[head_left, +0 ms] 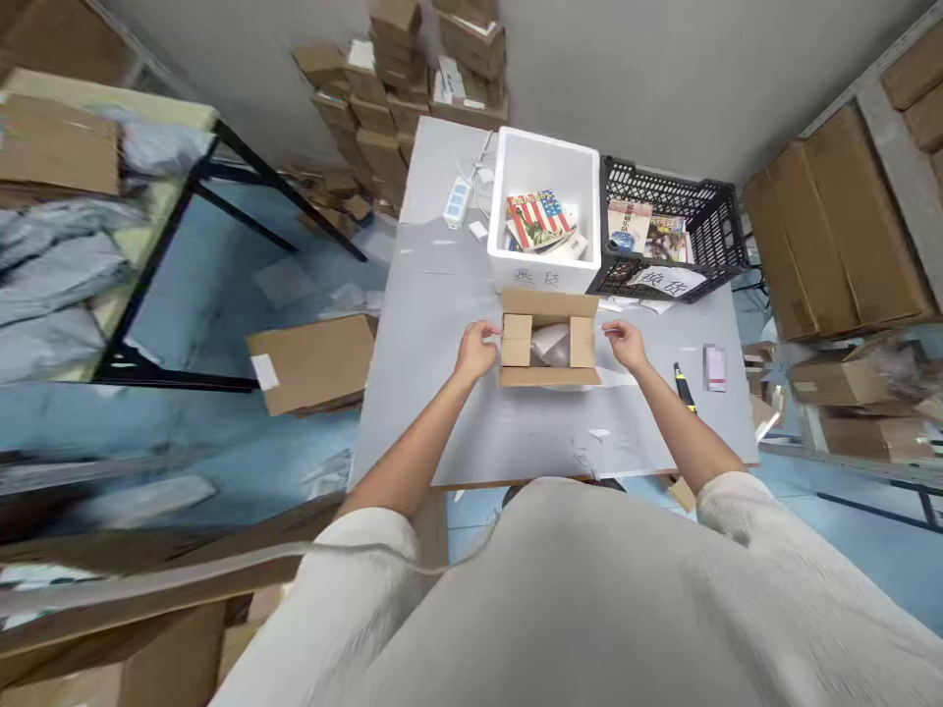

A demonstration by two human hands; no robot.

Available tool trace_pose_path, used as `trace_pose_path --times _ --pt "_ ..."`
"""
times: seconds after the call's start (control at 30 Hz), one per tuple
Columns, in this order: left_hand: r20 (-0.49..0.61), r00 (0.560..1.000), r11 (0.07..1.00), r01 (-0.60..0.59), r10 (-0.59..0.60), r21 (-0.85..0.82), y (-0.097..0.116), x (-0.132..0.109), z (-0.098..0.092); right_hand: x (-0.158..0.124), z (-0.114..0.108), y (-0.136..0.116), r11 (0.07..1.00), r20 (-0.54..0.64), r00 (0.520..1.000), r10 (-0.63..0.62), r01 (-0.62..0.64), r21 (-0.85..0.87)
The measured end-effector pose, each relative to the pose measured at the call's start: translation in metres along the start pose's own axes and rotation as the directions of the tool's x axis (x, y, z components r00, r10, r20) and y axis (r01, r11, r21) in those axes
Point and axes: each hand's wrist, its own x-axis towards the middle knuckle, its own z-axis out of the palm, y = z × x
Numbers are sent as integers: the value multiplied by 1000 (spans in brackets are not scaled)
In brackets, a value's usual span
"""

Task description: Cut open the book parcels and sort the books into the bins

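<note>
Wide grey desk (pixel 434 324) fills the middle here, with cardboard cartons stacked behind it and to the right. At the far edge sits a white foam box (pixel 503 196) with a flag-patterned book (pixel 537 218) inside. Touching its right side is a black plastic crate (pixel 663 177), also holding printed items.

Just in front of the foam box is the cardboard box (pixel 549 375), mid-desk, all four flaps spread open and something wrapped in clear plastic (pixel 551 344) showing inside. The left hand (pixel 477 349) is at the box's left flap, fingers curled in and closed on its edge. The right hand (pixel 626 344) hovers just beside the right flap, fingers loosely bent; whether it grips anything, I cannot tell.

Smaller bits now: a white power strip (pixel 458 199) left of the foam box, and a black-and-yellow tool (pixel 685 386) near the right forearm.
</note>
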Motion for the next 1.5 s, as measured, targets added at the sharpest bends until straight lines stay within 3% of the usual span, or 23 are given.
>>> trace_pose_path --times 0.13,0.2,0.27,0.4,0.57,0.67,0.83,1.0,1.1,1.33,1.5 --pt "295 950 995 -98 98 -13 -15 -26 -20 -28 -11 14 996 191 978 80 -84 13" --pt "374 917 989 -145 140 -15 -14 -33 -25 -38 -14 17 993 275 958 82 -102 59" --pt "387 911 988 -151 145 -17 -8 -38 -26 -43 -15 16 987 331 941 74 -117 114" --pt "275 961 999 -23 34 -40 8 -41 -16 -46 -12 11 970 342 935 95 -164 178" --pt "34 990 991 136 -135 -6 21 -40 7 -51 5 6 967 217 957 190 -221 128" --pt "27 986 983 163 -166 87 28 -38 15 -54 19 3 979 144 973 178 -190 77" --pt "50 994 984 92 -101 150 46 -39 14 -57 23 -8 995 25 996 89 -91 51" --pt "51 998 993 31 -37 113 67 -43 16 -60 3 -25 999 -113 993 -33 37 34" --pt "53 998 996 12 -17 85 83 -44 25 -65 -13 -31 999 -170 985 -41 44 15" --pt "121 992 999 -42 37 33 121 -44 58 -85 -55 -24 998 -293 956 -7 24 52" --pt "182 979 995 -98 90 31 147 -46 93 -102 -94 -9 998 -349 937 19 3 64"
